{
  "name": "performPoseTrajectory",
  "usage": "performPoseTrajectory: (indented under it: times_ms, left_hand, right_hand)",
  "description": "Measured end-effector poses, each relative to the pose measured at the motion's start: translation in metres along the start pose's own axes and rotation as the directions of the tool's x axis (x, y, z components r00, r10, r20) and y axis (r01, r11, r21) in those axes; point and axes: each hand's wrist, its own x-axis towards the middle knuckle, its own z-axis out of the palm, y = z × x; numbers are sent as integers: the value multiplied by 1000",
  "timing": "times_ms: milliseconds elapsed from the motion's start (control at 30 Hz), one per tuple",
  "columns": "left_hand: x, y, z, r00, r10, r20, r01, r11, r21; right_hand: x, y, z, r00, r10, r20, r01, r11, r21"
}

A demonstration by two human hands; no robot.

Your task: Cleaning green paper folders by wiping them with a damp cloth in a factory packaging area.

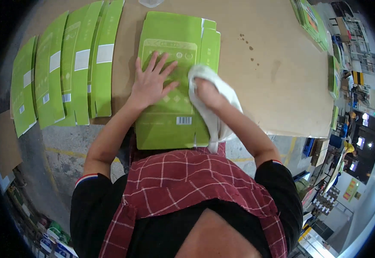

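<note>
A flat green printed carton [166, 129] lies in front of me, its near end reaching past the table edge toward my apron. My left hand [149, 84] rests on it with fingers spread. On the carton's right side my right hand [208, 92] is closed on a white cloth [227, 92], which is bunched around the fingers and trails down toward my apron. The cloth covers part of the carton's right edge. Whether other cartons lie beneath this one I cannot tell.
Several flat green cartons [45, 77] lie overlapping in a row on the left. More green cartons are stacked at the far right corner [311, 23]. The brown tabletop [282, 94] bears a few dark wet spots. A translucent object [151, 2] sits at the far edge of view.
</note>
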Motion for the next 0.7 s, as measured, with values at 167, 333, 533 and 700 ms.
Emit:
performPoseTrajectory:
  times_ms: [167,333,533,700]
  left_hand:
    - [10,4,-3,1000,4,19,-2,997,-71]
    - [19,1,-9,999,-12,52,18,993,-117]
    - [30,7,-11,981,-88,175,106,990,-97]
    - [15,-1,-10,969,-122,215,131,991,-26]
  right_hand:
    - [113,69,1,962,258,-89,-268,954,-136]
    - [64,65,41,995,-100,-12,48,568,-821]
    - [-14,-60,-71,894,17,448,-92,985,146]
    - [31,2,15,945,236,227,-317,833,452]
